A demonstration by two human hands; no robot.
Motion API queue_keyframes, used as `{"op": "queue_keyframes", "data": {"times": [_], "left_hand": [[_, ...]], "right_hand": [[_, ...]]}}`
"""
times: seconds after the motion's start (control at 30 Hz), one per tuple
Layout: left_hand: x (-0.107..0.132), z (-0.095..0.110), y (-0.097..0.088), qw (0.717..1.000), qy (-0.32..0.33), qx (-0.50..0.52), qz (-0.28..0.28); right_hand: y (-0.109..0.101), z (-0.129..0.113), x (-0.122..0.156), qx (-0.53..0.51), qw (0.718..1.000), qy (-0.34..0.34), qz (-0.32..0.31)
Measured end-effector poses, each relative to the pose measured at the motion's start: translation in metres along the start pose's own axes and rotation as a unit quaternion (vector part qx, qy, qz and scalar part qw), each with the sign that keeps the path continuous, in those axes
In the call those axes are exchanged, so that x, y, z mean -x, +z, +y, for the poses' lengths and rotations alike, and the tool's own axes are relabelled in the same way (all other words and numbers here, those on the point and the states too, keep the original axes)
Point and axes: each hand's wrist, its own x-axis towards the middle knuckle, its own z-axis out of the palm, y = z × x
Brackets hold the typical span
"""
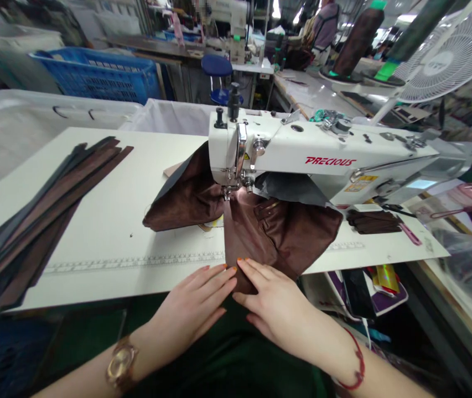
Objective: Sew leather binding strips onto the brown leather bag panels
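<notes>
A brown leather-like piece with dark backing (252,232) lies spread under the needle area of a white sewing machine (285,146). Its narrow front part runs from the presser foot (227,193) down to the table's near edge. My right hand (279,304) rests on that front part, fingers stretched out and thumb apart near the lower edge. Beside it on the left, my left hand (194,298) is open, fingers extended, fingertips at the left border of the piece. Whether either thumb reaches under the material is hard to see.
Brown and black strips (53,221) lie piled on the white table (156,265) at left. A small dark bundle (374,222) and a pink tool (410,234) sit at right. Behind stand a blue crate (98,74), a blue stool (216,65) and a fan (447,61).
</notes>
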Motion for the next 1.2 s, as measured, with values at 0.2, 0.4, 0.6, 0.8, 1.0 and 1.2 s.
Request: {"op": "queue_keyframes", "data": {"times": [0.2, 0.4, 0.6, 0.8, 1.0, 1.2], "left_hand": [[0.002, -0.005, 0.019, 1.0, -0.004, 0.002, 0.027], [0.003, -0.005, 0.019, 0.999, 0.019, 0.014, 0.037], [-0.004, -0.001, 0.019, 0.995, -0.002, 0.032, 0.09], [0.0, -0.001, 0.027, 0.992, -0.002, 0.03, 0.12], [0.0, 0.001, 0.027, 0.991, -0.021, 0.053, 0.124], [0.005, 0.005, 0.027, 0.989, -0.049, 0.073, 0.119]], "right_hand": [[-0.014, 0.008, 0.02, -0.066, 0.997, -0.024, -0.012], [0.022, 0.012, 0.019, 0.038, 0.992, 0.02, 0.115], [0.043, 0.01, 0.012, 0.087, 0.973, -0.002, 0.212], [0.043, 0.013, 0.013, 0.071, 0.974, 0.003, 0.215], [0.044, 0.014, 0.011, 0.06, 0.976, 0.008, 0.209], [0.041, 0.01, 0.01, 0.031, 0.979, 0.024, 0.201]]}}
